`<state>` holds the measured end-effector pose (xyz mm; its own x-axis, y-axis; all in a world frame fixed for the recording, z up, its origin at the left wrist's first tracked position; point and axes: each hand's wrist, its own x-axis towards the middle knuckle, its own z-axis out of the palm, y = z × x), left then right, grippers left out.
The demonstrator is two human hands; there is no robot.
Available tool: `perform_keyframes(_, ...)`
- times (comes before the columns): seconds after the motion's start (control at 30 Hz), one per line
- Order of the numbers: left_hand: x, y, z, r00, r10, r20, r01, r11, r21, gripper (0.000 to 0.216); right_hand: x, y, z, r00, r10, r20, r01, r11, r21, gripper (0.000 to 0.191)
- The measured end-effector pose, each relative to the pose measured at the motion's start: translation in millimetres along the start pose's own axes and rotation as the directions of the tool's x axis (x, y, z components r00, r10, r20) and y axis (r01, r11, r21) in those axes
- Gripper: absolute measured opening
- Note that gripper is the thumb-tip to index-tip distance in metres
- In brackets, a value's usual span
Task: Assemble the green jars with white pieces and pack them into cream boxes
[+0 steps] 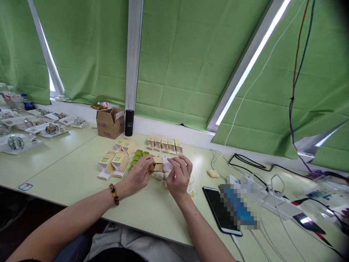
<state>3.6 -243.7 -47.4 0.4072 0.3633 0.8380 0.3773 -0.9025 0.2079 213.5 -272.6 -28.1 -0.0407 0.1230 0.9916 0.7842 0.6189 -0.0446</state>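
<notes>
My left hand (138, 174) is closed around a small tan cardboard box (158, 166), held just above the table. At the box's right end, my right hand (178, 179) pinches a white flap or insert (166, 165); which of the two I cannot tell. Small green containers (135, 160) stand in rows behind my left hand. Small pale rounded pieces (159, 176) lie below the box, partly hidden by my hands. To the left are open tan boxes (120, 162) with green labels. A row of similar boxes (164, 144) stands farther back.
A brown carton (107, 124) and a black cylinder (129, 123) stand by the wall. On the right lie a phone (218, 209), a power strip (276, 205) and tangled cables. A tan block (213, 173) sits nearby. Several clear packages (51, 128) lie at far left.
</notes>
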Motion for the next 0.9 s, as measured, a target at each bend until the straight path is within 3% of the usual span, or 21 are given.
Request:
perform_keyframes(0.13, 0.3, 2.1, -0.1, 0.998, -0.055, -0.020, 0.055, 0.998, 0.017, 0.066, -2.9, 4.1, 1.8, 0.988, -0.134, 0.079, 0.132, 0.991, 0.038, 0.063)
perform_keyframes(0.33, -1.4, -0.8, 1.8, 0.995, -0.095, -0.018, 0.095, 0.994, 0.055, 0.079, 0.1, -6.9, 0.7, 0.972, -0.118, 0.204, 0.119, 0.993, 0.009, 0.060)
perform_keyframes(0.7, -1.1, -2.2, 1.5, 0.997, -0.057, -0.059, 0.062, 0.994, 0.091, 0.081, -1.2, -14.8, 1.7, 0.990, 0.006, 0.139, -0.021, 0.994, 0.107, 0.025)
perform_keyframes(0.9, -2.5, -4.0, 3.5, 0.996, -0.065, -0.065, 0.070, 0.994, 0.088, 0.081, -3.5, -13.9, 3.5, 0.969, 0.113, 0.218, -0.140, 0.984, 0.113, 0.015)
